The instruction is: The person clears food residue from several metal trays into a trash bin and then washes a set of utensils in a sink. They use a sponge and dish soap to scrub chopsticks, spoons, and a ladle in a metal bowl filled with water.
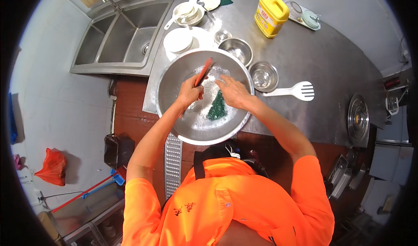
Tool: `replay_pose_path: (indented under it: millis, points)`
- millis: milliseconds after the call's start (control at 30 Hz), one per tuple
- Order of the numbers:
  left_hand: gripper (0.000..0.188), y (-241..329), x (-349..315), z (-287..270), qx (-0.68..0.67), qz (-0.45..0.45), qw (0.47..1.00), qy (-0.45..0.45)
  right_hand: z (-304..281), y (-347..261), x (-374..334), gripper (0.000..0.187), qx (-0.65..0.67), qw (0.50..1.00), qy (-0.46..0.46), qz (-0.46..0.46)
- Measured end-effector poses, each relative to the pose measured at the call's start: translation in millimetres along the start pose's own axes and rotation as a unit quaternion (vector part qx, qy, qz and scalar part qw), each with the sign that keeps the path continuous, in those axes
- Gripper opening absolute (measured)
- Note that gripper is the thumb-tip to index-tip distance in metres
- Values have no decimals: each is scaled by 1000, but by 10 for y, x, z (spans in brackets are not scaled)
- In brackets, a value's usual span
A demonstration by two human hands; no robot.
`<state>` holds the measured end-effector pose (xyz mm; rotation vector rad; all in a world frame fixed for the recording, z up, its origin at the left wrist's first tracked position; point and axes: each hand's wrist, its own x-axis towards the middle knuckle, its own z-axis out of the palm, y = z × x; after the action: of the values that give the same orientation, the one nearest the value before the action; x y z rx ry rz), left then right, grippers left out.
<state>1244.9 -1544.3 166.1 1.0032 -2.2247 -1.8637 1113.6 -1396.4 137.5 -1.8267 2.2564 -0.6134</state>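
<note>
A large steel basin point(174, 119) with sudsy water stands at the front of the metal counter. Over it, my left hand point(190, 92) is closed around a slim red-and-black utensil point(203, 73), held tilted with its red end up; its exact kind is not clear. My right hand point(234, 90) hovers inside the basin's right side, fingers stretched out and apart, holding nothing that I can see. Just below those fingers lies a dark green scouring pad point(217, 107) in the water.
Behind the basin are white plates point(178, 40), stacked bowls point(187, 11) and a steel bowl point(237, 50). To the right lie another steel bowl point(264, 77), a white slotted turner point(301, 91) and a round lid point(358, 119). A yellow pump jug point(271, 16) stands farther back; a sink point(130, 32) is left.
</note>
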Motion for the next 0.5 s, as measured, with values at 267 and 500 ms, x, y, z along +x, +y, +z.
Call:
replay_pose_path:
  millis: [267, 500]
  points:
    - [30, -656, 233, 283, 337, -98, 935, 44, -18, -249, 350, 31, -27, 886, -456, -77]
    - [21, -552, 141, 409, 30, -126, 991, 22, 387, 152, 264, 20, 13, 992, -128, 4]
